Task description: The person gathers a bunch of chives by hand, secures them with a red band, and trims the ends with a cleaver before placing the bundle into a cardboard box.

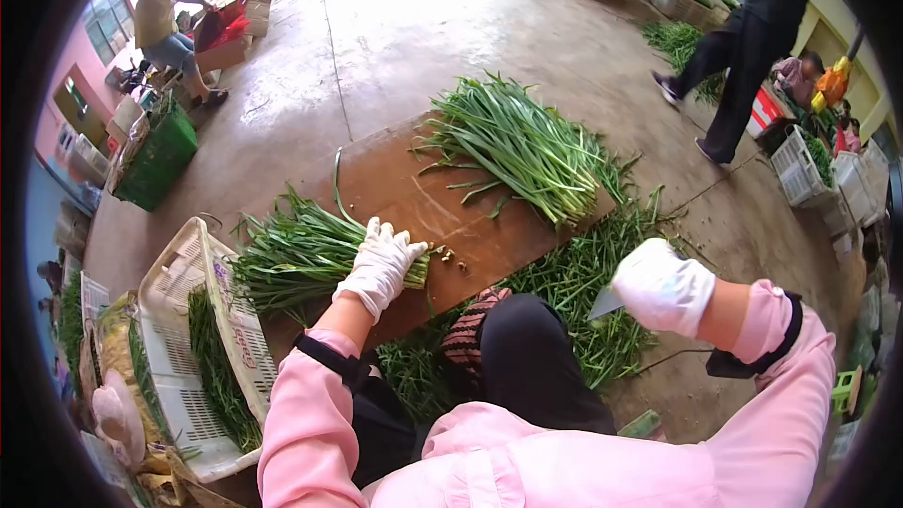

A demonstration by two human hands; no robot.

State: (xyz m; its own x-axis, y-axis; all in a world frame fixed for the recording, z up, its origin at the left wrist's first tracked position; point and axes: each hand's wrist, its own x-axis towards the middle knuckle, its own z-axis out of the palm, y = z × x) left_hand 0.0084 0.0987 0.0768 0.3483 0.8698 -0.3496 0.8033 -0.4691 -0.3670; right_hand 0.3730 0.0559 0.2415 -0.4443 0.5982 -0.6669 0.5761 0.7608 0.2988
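My left hand (381, 266), in a white glove, presses down on a bundle of long green leafy stalks (292, 259), its fingers over the pale cut ends. The bundle lies on the left of a brown board (404, 193) in front of my knees. A knife (605, 303) is in my gloved right hand (663, 287), out to the right of the board; only part of its blade shows. On the board's far right rests a larger pile of the same greens (517, 146). Small cut bits (449, 256) lie beside my left fingers.
Loose trimmings (593, 320) cover the floor right of my knee. At left stands a white plastic crate (174, 287) holding greens, with a green bin (158, 155) beyond. One person (748, 47) is mid-stride at right; another (169, 19) stands far left by boxes.
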